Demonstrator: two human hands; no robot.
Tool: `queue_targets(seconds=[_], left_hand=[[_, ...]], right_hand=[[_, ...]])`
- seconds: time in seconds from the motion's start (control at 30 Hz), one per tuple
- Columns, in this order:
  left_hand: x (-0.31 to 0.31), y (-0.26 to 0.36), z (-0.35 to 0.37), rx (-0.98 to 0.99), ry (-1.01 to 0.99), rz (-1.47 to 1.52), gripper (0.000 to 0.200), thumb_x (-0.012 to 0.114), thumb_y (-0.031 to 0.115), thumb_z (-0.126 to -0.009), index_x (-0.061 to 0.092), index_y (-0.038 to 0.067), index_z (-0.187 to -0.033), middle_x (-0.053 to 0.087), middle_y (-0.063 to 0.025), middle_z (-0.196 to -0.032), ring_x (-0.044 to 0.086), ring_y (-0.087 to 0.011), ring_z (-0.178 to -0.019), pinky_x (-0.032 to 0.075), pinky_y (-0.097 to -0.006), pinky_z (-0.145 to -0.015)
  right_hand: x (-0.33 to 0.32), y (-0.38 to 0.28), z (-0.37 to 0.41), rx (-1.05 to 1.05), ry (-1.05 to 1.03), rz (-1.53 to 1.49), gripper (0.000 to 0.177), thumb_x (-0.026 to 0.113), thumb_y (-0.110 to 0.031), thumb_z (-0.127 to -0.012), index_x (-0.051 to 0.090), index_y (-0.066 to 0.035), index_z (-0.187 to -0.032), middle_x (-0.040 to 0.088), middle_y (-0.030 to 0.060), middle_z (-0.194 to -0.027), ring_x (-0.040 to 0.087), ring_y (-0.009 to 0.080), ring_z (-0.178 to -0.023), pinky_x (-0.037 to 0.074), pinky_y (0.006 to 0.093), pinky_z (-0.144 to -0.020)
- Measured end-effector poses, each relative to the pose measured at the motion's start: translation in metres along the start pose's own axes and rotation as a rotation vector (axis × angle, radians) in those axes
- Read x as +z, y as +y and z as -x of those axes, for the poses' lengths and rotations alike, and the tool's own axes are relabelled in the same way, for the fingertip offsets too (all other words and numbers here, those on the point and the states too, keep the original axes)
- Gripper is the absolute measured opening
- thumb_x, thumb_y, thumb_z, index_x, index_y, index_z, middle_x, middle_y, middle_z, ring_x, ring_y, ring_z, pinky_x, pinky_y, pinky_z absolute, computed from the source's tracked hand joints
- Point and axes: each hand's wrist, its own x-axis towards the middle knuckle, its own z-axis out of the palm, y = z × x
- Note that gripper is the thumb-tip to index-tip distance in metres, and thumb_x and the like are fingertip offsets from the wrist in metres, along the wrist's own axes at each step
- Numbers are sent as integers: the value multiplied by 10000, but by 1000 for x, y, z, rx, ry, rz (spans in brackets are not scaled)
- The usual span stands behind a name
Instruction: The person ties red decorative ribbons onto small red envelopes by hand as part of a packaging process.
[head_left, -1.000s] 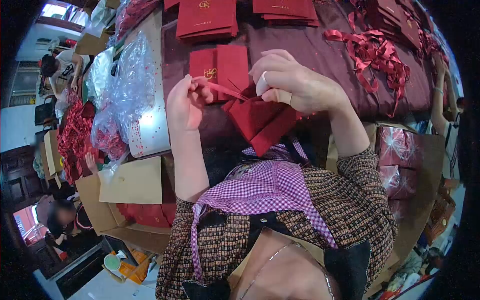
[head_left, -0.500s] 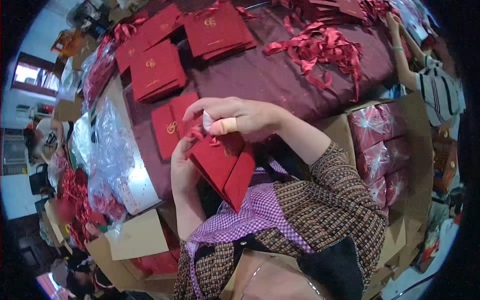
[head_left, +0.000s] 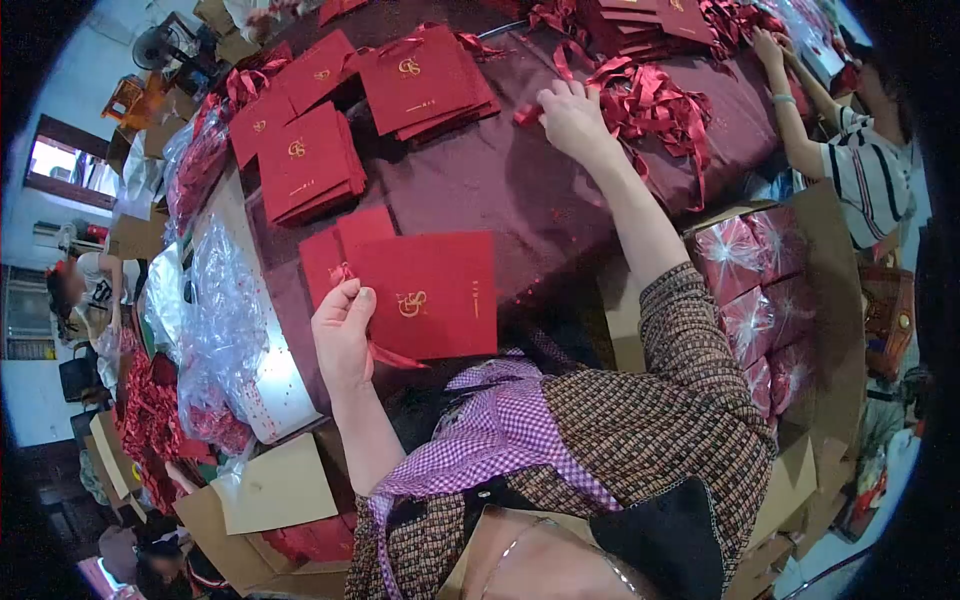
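Note:
My left hand (head_left: 343, 325) is closed on the edge of a flat red gift bag (head_left: 445, 300) with a gold monogram, thumb on top. A dark red ribbon (head_left: 398, 358) hangs from that edge near the fingers. Behind it, another red bag (head_left: 375, 225) lies partly covered on the purple cloth. My right hand (head_left: 575, 115) reaches over the left side of a heap of loose red ribbons (head_left: 655, 105), fingers apart and slightly bent. One ribbon end (head_left: 527, 115) shows just beside its fingertips.
Stacks of red bags (head_left: 310, 165) lie on the purple-covered table (head_left: 450, 180). An open carton (head_left: 835, 300) with plastic-wrapped red packs stands at right. Clear plastic bags (head_left: 225, 300) lie at left. A co-worker in a striped top (head_left: 870, 185) works at the far right.
My right hand has left the bag and moved up and right to the ribbon heap. The bag has turned and now lies flat, front up, in my left hand.

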Motion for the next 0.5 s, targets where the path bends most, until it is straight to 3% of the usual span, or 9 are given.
queue_targets(seconds=[0.1,0.13,0.2,0.23,0.3,0.33,0.43,0.5], left_hand=[[0,0,-2,39,31,-97,139,618,1,-878,623,-33,-1013,642,-31,-891,578,-75,-779,459,-193,-728],[0,0,-4,38,31,-96,139,618,1,-878,623,-33,-1013,642,-31,-891,578,-75,-779,459,-193,-728],[-2,0,-5,30,29,-141,139,615,12,-884,617,-37,-1015,638,-25,-880,572,-69,-771,453,-191,-720],[-2,-1,-6,27,28,-146,139,615,12,-884,617,-37,-1015,638,-25,-880,572,-69,-771,453,-191,-720],[-3,-2,-7,51,66,-204,143,615,20,-887,610,-37,-1018,634,-18,-871,568,-64,-765,449,-186,-711],[-3,-1,-7,48,70,-206,143,615,20,-887,610,-37,-1018,634,-18,-871,568,-64,-765,449,-186,-711],[-5,0,-6,29,82,-232,146,616,23,-886,608,-36,-1019,630,-11,-865,565,-59,-763,446,-182,-708],[-6,1,-5,29,80,-272,151,622,29,-884,608,-34,-1020,626,-6,-860,561,-54,-758,443,-180,-703]], right_hand=[[6,1,-3,-107,72,-92,195,548,-126,-806,598,-67,-986,599,118,-983,550,309,-1004,378,504,-894],[5,-4,-4,-140,190,-274,162,522,-144,-845,600,-62,-960,631,129,-920,586,311,-967,360,491,-904],[-8,-23,-11,4,136,-782,134,515,-117,-875,589,-47,-963,649,155,-879,621,324,-910,413,441,-851],[-33,-37,-7,38,81,-954,114,533,-93,-892,582,-38,-979,641,168,-824,637,280,-796,465,360,-750],[-41,-54,-11,-97,155,-1151,104,556,-42,-889,586,-33,-989,591,80,-695,558,119,-656,467,286,-612],[-46,-61,-12,-177,179,-1187,124,556,-22,-892,585,-27,-1012,605,35,-727,549,82,-679,459,265,-604],[-78,-65,-9,-205,-58,-1533,153,535,-32,-922,576,4,-1065,623,4,-865,562,71,-754,459,218,-652],[-81,-63,-8,-199,-3,-1659,155,530,-28,-924,579,3,-1067,620,8,-894,565,65,-793,465,206,-698]])
